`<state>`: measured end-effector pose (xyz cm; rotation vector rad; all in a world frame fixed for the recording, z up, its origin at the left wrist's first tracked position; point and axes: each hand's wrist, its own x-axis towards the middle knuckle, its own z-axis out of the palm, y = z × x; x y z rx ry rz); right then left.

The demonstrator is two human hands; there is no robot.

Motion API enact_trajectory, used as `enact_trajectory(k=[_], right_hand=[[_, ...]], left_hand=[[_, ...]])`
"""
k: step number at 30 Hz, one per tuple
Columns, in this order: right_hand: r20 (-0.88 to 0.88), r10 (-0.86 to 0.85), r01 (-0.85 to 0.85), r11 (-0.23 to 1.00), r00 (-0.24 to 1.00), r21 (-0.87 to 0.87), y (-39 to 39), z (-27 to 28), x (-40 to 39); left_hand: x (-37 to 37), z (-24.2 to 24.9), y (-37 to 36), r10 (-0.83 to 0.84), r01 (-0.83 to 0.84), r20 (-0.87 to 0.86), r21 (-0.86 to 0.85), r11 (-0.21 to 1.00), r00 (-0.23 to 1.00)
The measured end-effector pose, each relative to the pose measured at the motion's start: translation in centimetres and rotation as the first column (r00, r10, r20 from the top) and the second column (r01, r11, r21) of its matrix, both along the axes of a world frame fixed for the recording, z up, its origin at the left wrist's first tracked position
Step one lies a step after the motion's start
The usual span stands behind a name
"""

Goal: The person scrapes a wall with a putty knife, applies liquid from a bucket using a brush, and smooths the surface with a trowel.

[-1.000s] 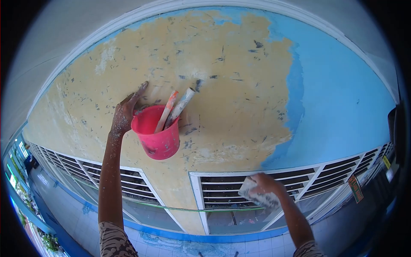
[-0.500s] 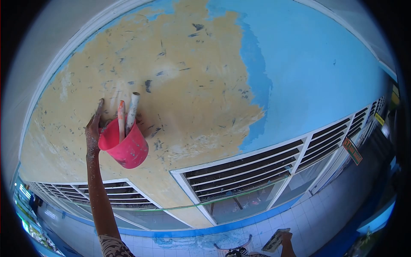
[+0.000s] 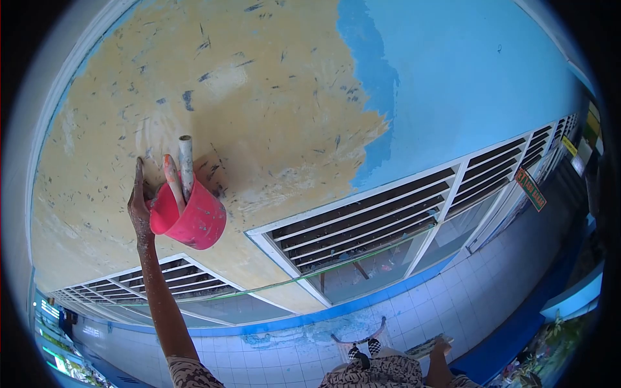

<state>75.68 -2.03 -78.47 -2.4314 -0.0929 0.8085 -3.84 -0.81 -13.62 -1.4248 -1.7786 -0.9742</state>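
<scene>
My left hand point(image 3: 141, 210) is raised close to the tan wall patch, with one finger stretched upward. It holds a pink bucket point(image 3: 204, 216) at its side, tilted and spotted with dried paint or filler. Two tools stand up out of the bucket: a pale tube-like handle point(image 3: 186, 158) and an orange-tipped handle point(image 3: 171, 174). What their lower ends look like is hidden. Low down at the bottom, my right hand point(image 3: 441, 349) is closed on a flat rectangular trowel point(image 3: 424, 349), seen nearly edge-on. Exactly how the left fingers grip the bucket is partly hidden.
Bright blue paint point(image 3: 453, 77) covers the wall to the right. Below are louvred windows point(image 3: 362, 226) with a green string point(image 3: 272, 284) across them. Checkered shoes point(image 3: 374, 347) show beneath me, above a tiled floor point(image 3: 284, 362). A sign point(image 3: 530, 189) juts out at right.
The view has tipped downward, showing more of my clothing and shoes. The trowel in my right hand has turned from showing its face to nearly edge-on. The bucket stays beside my left hand.
</scene>
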Motion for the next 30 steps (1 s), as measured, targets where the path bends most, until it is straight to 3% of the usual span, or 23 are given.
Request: enact_trajectory(k=[1,3,6,7,10,12,14,15,17,18,20,21,24,26,28,30], right_hand=[[0.005,-0.001,0.001,1.0,1.0,-0.007,0.3,1.1,-0.5],[0.065,0.255,-0.26,0.963,0.965,0.07,0.7,2.7,-1.2],[0.196,0.231,-0.243,0.969,0.953,0.04,2.4,-0.2,-1.7],[0.133,0.288,-0.3,0.95,0.948,0.082,2.7,3.0,-3.0],[0.063,0.346,-0.351,0.923,0.936,0.159,4.2,3.3,-4.4],[0.118,0.326,-0.344,0.917,0.938,0.201,5.6,-3.6,-1.2],[0.29,0.589,-0.642,0.755,0.754,0.136,6.3,-11.6,-2.1],[0.3,0.584,-0.642,0.752,0.754,0.149,7.5,-10.2,-2.6],[-0.014,0.623,-0.613,0.774,0.782,0.162,7.4,-5.1,-4.6],[-0.009,0.622,-0.611,0.773,0.783,0.172,7.1,-4.1,-5.5],[0.226,0.537,-0.583,0.756,0.812,0.297,6.4,-2.3,-7.0],[0.198,0.525,-0.557,0.809,0.828,0.185,6.7,-1.1,-7.7],[0.12,0.623,-0.634,0.759,0.773,0.149,6.2,3.8,-9.2],[0.136,0.655,-0.669,0.725,0.743,0.163,6.0,3.8,-9.2],[0.062,0.598,-0.596,0.773,0.799,0.218,6.1,3.3,-9.2],[0.011,0.532,-0.52,0.823,0.847,0.229,6.3,3.0,-9.4]], left_hand=[[0.1,-0.6,0.1,-0.001,0.001,0.005,-0.007,1.0,1.0],[0.5,-1.7,0.4,0.01,-0.01,-0.003,0.018,1.0,1.0],[2.4,-3.3,0.8,-0.029,0.029,0.027,0.007,1.0,0.999],[3.5,-3.6,0.8,-0.043,0.043,0.059,-0.01,0.999,0.997],[4.7,-5.9,1.7,-0.106,0.107,-0.036,0.004,0.994,0.994],[6.4,-7.5,2.0,-0.131,0.131,-0.028,-0.01,0.991,0.991],[7.9,-9.0,2.4,-0.144,0.143,-0.05,-0.011,0.99,0.988],[8.5,-9.9,2.6,-0.121,0.12,-0.032,-0.02,0.993,0.992],[9.3,-12.1,2.9,-0.111,0.111,-0.009,-0.034,0.993,0.994],[9.6,-13.0,3.0,-0.125,0.125,-0.008,-0.035,0.992,0.992],[10.3,-14.7,3.2,-0.13,0.128,-0.057,-0.039,0.991,0.99],[10.9,-15.2,3.4,-0.11,0.11,-0.076,-0.004,0.994,0.991],[11.9,-16.7,3.5,-0.087,0.09,-0.125,0.014,0.996,0.988],[13.2,-16.6,3.8,-0.076,0.085,-0.153,0.054,0.995,0.985],[13.9,-16.8,3.5,-0.159,0.157,-0.117,-0.025,0.987,0.98],[15.1,-17.3,3.3,-0.113,0.113,-0.087,-0.007,0.994,0.99]])
